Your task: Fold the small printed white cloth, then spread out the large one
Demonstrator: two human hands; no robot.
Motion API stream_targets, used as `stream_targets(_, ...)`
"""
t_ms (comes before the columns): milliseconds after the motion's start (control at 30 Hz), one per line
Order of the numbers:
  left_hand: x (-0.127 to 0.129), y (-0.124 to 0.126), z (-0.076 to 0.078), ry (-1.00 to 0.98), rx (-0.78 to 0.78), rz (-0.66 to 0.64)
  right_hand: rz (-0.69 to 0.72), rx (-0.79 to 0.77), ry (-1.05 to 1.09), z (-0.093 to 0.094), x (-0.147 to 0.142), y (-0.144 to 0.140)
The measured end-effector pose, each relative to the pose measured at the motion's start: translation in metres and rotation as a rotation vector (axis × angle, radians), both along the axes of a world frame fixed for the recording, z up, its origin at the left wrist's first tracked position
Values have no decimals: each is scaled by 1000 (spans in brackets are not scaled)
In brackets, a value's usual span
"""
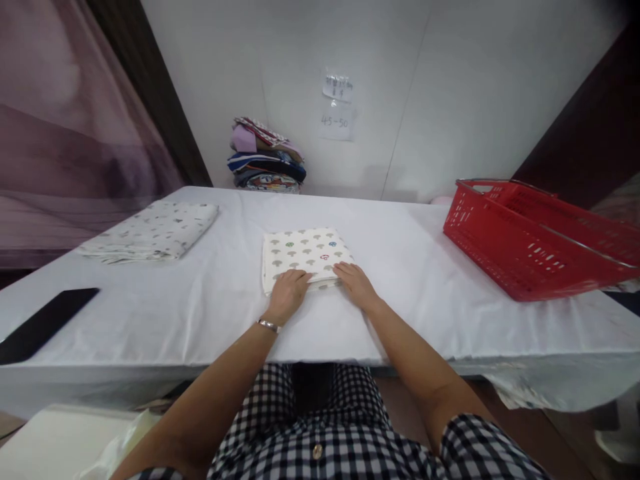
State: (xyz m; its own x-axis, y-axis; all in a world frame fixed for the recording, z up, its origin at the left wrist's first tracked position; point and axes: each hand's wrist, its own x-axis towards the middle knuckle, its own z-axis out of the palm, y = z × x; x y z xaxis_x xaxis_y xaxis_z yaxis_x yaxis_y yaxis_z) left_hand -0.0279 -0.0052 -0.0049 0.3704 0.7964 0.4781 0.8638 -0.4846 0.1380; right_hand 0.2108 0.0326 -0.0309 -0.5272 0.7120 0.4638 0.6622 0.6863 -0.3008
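Both hands, left hand [289, 291] and right hand [356, 283], lie flat, fingers spread, on the folded cloth [304, 257] at frame center; it looks soft, light, best lifted by its near edge.

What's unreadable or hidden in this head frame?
- Note on the wall: upper writing too small.
- Red basket: inside hidden by its wall, right end cut off.
- Folded cloth: near edge covered by the left hand and right hand.
- Black slab: cut off at the left edge.
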Motion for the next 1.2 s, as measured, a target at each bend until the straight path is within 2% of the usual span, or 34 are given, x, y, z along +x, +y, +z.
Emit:
stream_targets(200, -52, -25, 0, -77, -4, 82, 10, 12, 31, -1, 0, -1)
stream_targets(367, -79, -46, -4, -276, -75, 206, 15, 25, 38, 2, -1, -4)
stream_targets(567, -75, -49, -8, -666, -211, 340, -6, 41, 36, 2, -3, -8)
stream_targets(733, -68, -46, -8, -773, -272, 405, -31, 69, 12, 6, -13, -13)
stream_targets(833, -63, -44, -6, -740, -284, 441, 30, 88, -44, 16, -32, -15)
stream_targets(1000, -53, -40, -2, -727, -335, 531, 228, 61, -156, 36, -78, -13)
stream_targets(1100, -52, -35, -5, -821, -359, 545, 255, 44, -160, 36, -100, -12)
stream_targets(1200, -54, -29, -11, -1026, -353, 459, 222, 62, -103, 28, -109, -14)
